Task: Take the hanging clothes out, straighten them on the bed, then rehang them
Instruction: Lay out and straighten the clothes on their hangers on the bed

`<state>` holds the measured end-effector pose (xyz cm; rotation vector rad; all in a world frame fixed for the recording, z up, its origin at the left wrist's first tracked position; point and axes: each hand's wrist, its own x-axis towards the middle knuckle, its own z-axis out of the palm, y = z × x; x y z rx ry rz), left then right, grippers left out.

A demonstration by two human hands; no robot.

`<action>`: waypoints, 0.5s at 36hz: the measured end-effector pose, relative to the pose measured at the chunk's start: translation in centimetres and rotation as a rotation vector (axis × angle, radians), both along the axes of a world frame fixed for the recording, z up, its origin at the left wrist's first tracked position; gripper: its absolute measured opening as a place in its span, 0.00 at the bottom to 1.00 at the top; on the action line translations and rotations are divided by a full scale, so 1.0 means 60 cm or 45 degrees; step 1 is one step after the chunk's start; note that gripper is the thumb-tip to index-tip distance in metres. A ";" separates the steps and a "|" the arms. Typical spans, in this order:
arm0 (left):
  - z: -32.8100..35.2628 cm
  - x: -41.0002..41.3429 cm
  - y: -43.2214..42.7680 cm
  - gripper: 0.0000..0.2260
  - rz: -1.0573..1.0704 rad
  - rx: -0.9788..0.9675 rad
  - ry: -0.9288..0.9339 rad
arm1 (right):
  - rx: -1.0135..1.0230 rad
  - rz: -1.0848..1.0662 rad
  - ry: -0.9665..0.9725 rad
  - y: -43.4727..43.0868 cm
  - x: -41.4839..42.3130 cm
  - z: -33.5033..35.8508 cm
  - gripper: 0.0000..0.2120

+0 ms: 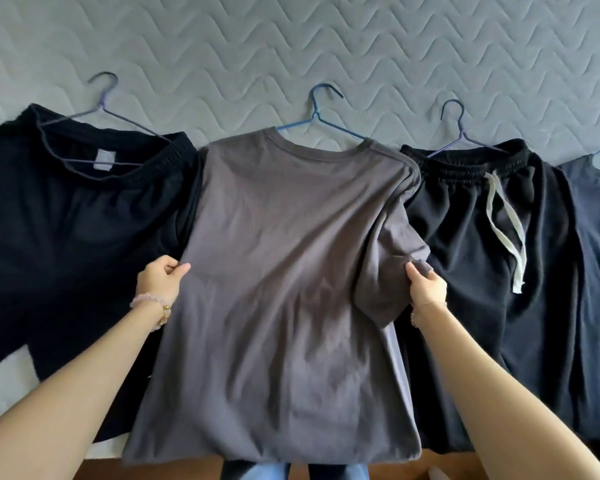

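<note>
The grey shirt (284, 271) lies flat on the bed (326, 46), on its blue hanger (321, 112), whose hook points away from the person. The hem reaches the near edge of the bed. Soft creases run across the chest and lower body, and the right sleeve (388, 258) is folded inward over the side seam.

To straighten it well, I would draw both sides outward and slightly toward the hem in one even pull. The collar should stay centred on the hanger, and the sleeve should be opened flat, not dragged. Pulling harder on one side would probably slip the shoulder off the wire.

The left hand (163, 277) pinches the shirt's left edge at mid-height, thumb on top and fingers curled under the cloth. The right hand (426, 289) holds the sleeve's hem in a narrow pinch. How much cloth its fingers hold underneath is hidden. The left sleeve may be tucked under; I cannot tell.

A black shirt (66, 220) lies just beside it on the left, and its edge seems to run under the grey one. Black shorts (465, 237) with a white drawstring (506, 230) lie on the right, and the grey sleeve overlaps them.
</note>
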<state>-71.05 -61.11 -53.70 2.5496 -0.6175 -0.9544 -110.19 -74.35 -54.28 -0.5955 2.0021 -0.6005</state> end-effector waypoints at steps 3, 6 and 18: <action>0.003 0.001 -0.004 0.11 -0.013 0.048 0.010 | -0.159 0.057 0.175 -0.048 -0.034 0.028 0.15; 0.004 -0.002 -0.010 0.11 -0.010 0.090 0.016 | -0.266 0.060 0.291 -0.103 -0.095 0.054 0.15; -0.006 -0.035 -0.022 0.11 0.042 0.134 -0.140 | 0.042 0.225 0.585 -0.169 -0.227 0.052 0.21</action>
